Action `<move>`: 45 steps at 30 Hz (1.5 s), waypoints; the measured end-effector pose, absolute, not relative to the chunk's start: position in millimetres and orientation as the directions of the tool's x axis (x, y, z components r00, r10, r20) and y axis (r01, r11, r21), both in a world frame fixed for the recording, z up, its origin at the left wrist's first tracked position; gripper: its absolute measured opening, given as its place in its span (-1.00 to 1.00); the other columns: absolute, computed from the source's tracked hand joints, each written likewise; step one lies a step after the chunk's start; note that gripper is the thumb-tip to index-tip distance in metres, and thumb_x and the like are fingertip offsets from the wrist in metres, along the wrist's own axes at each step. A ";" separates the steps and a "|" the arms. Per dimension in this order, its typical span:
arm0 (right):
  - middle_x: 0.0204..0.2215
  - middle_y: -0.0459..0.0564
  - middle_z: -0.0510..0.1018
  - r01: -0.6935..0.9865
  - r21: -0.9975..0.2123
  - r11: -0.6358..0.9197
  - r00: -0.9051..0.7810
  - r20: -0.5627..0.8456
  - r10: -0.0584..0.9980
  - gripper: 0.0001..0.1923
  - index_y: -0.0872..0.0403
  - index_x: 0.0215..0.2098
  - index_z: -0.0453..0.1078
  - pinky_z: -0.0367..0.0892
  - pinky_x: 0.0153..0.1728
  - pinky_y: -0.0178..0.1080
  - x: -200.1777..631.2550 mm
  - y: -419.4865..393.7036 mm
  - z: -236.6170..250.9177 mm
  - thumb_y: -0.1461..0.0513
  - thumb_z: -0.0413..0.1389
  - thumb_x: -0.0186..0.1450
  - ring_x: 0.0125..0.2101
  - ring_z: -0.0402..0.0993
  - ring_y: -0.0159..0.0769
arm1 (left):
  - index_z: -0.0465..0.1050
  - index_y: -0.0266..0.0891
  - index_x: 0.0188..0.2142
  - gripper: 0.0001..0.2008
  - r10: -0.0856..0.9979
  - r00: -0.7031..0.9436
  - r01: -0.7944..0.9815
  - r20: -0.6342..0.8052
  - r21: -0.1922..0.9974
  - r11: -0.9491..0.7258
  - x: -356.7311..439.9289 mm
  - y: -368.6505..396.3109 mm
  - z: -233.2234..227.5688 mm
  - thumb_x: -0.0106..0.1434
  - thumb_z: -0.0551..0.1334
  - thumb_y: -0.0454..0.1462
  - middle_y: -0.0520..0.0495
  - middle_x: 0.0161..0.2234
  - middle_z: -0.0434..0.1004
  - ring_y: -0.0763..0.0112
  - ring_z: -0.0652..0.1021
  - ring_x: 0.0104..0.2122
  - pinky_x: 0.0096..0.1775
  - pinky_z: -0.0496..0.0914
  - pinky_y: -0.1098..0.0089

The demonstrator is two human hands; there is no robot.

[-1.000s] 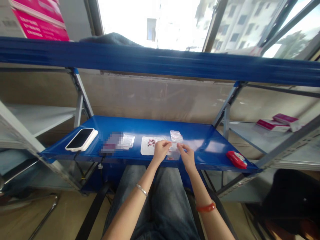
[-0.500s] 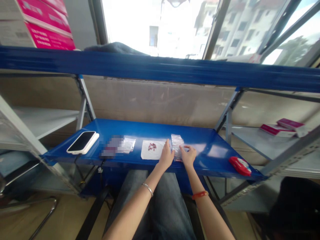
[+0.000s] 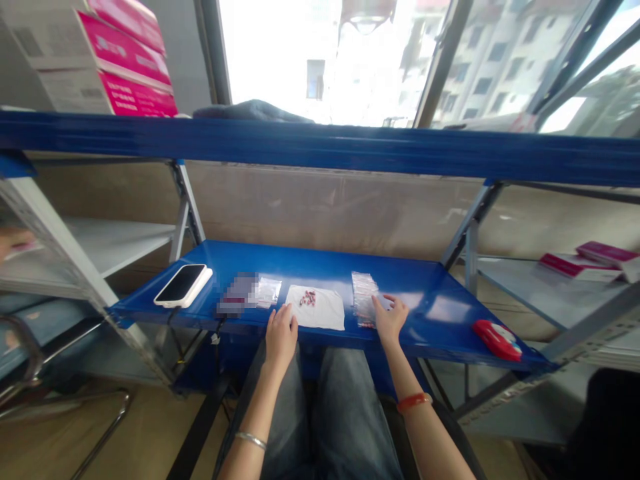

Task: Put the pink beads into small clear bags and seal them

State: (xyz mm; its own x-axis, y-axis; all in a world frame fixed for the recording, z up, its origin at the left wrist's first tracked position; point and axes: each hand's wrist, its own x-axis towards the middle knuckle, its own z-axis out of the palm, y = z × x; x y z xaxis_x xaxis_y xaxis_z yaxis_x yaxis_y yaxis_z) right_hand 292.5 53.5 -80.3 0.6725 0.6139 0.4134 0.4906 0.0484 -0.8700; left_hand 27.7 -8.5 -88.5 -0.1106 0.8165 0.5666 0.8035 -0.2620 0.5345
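A white sheet (image 3: pixel 327 313), cloth or paper, lies near the front edge of the blue table, with a small pile of dark red pieces (image 3: pixel 308 298) on it, too small to name. My left hand (image 3: pixel 281 335) rests at the sheet's left front corner by the table edge, fingers stretched out and holding nothing. To the right of the sheet lies an overlapping row of small clear plastic bags (image 3: pixel 364 290), with reddish bits at its near end. My right hand (image 3: pixel 391 319) is at the row's right side, thumb by the bags and fingers apart.
More clear bags (image 3: pixel 269 292) lie left of the sheet, beside a pixelated patch. A white-cased phone (image 3: pixel 184 285) is at the table's left end, and a red and white object (image 3: pixel 497 339) at the right end. A blue shelf beam (image 3: pixel 320 147) crosses above the table.
My left hand has moved left and toward me, from beside the bags to the sheet's left front corner. My right hand has spread its fingers by the bags. The view has shifted slightly.
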 end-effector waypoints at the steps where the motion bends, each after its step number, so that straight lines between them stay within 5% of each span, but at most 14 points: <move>1: -0.24 0.16 0.34 0.491 -0.870 0.048 0.673 0.414 0.613 -0.59 0.16 -0.28 0.42 0.21 -0.12 -0.08 292.3 53.3 -80.0 0.04 0.17 0.01 -0.27 0.29 -0.13 | 0.38 -0.25 -0.04 -0.68 0.820 -0.104 0.799 0.563 0.539 -0.268 25.2 -7.7 -87.2 0.24 0.03 -0.32 -0.24 -0.06 0.49 0.16 0.44 0.01 0.10 0.21 0.11; 5: -0.22 0.17 0.33 0.477 -0.877 0.052 0.683 0.407 0.607 -0.58 0.17 -0.28 0.41 0.21 -0.11 -0.09 292.0 52.3 -79.1 0.03 0.17 0.01 -0.26 0.29 -0.12 | 0.41 -0.22 -0.08 -0.71 0.815 -0.077 0.812 0.575 0.510 -0.283 13.3 -3.2 -74.0 0.26 0.03 -0.29 -0.22 -0.11 0.51 0.16 0.46 -0.05 -0.02 0.32 0.18; 12: -0.25 0.15 0.32 0.477 -0.877 0.051 0.682 0.406 0.608 -0.54 0.18 -0.28 0.42 0.22 -0.14 -0.11 293.4 52.8 -80.1 -0.01 0.16 0.01 -0.27 0.29 -0.13 | 0.45 -0.36 -0.20 -0.72 0.699 -0.492 0.861 0.518 0.408 0.303 -11.3 9.3 -41.1 0.20 0.09 -0.22 -0.38 -0.15 0.41 -0.11 0.37 -0.08 -0.14 0.27 0.04; 18: -0.25 0.16 0.35 0.482 -0.875 0.054 0.677 0.410 0.611 -0.55 0.17 -0.29 0.43 0.21 -0.16 -0.12 293.4 52.6 -80.1 -0.01 0.16 0.01 -0.26 0.28 -0.13 | 0.44 -0.38 -0.27 -0.73 0.727 -0.497 0.866 0.473 0.321 0.383 -17.6 19.1 -40.5 0.10 0.21 -0.20 -0.39 -0.16 0.40 -0.12 0.36 -0.09 -0.16 0.28 0.07; 22: -0.26 0.20 0.40 0.552 -0.833 0.034 0.680 0.473 0.561 -0.57 0.19 -0.30 0.43 0.17 -0.09 -0.06 289.9 48.2 -70.3 0.00 0.12 0.06 -0.17 0.28 -0.04 | 0.43 -0.34 -0.30 -0.81 0.751 -0.469 0.869 0.464 0.393 0.299 -26.1 21.4 -40.0 0.11 0.16 -0.27 -0.36 -0.20 0.45 -0.07 0.40 -0.09 -0.14 0.29 0.10; 26: 0.00 0.27 0.32 0.709 -0.700 0.089 0.578 0.649 0.495 -0.61 0.16 -0.18 0.42 0.03 0.03 0.05 270.3 31.9 -53.1 0.06 0.06 0.15 0.03 0.18 0.06 | 0.41 -0.24 -0.32 -0.84 0.756 -0.489 0.744 0.434 0.660 0.103 -32.1 14.3 -32.8 0.19 0.07 -0.27 -0.19 -0.33 0.55 0.15 0.53 -0.27 -0.23 0.35 0.25; 30: -0.12 0.13 0.46 0.619 -0.625 0.476 0.108 0.668 0.736 -0.70 0.06 -0.13 0.43 0.19 -0.02 -0.04 220.2 -2.9 -38.4 0.14 0.06 0.20 -0.06 0.34 -0.08 | 0.41 -0.23 -0.36 -0.85 0.690 -0.503 0.643 0.520 0.759 -0.104 -16.3 -14.2 -21.1 0.16 0.14 -0.20 -0.16 -0.38 0.58 0.20 0.57 -0.35 -0.29 0.38 0.30; 33: -0.10 0.07 0.49 0.410 -0.677 0.612 -0.201 0.587 0.784 -0.62 0.00 0.00 0.37 0.28 -0.07 -0.12 174.9 -31.5 -31.2 0.18 0.10 0.20 -0.08 0.40 -0.14 | 0.41 -0.19 -0.33 -0.84 0.717 -0.449 0.611 0.534 0.768 -0.190 5.3 -41.9 -14.3 0.15 0.18 -0.17 -0.11 -0.40 0.60 0.23 0.58 -0.38 -0.32 0.39 0.33; 40: -0.34 0.07 0.56 0.442 -0.722 0.532 -0.091 0.554 0.827 -0.77 0.08 -0.23 0.49 0.35 -0.28 -0.18 137.2 -56.0 -21.2 0.25 0.00 0.26 -0.31 0.47 -0.18 | 0.39 -0.19 -0.24 -0.79 0.827 -0.329 0.501 0.456 0.827 -0.257 37.4 -72.2 1.3 0.15 0.21 -0.16 -0.07 -0.40 0.61 0.30 0.59 -0.42 -0.34 0.43 0.37; 45: -0.35 0.10 0.59 0.353 -0.829 0.435 0.038 0.477 0.878 -0.73 0.14 -0.24 0.49 0.35 -0.33 -0.22 147.5 -62.4 -17.6 0.20 -0.01 0.27 -0.38 0.49 -0.21 | 0.45 -0.21 -0.17 -0.75 0.891 -0.139 0.385 0.433 0.852 -0.354 44.7 -74.7 4.8 0.25 0.11 -0.16 -0.11 -0.19 0.59 0.30 0.57 -0.19 -0.17 0.44 0.38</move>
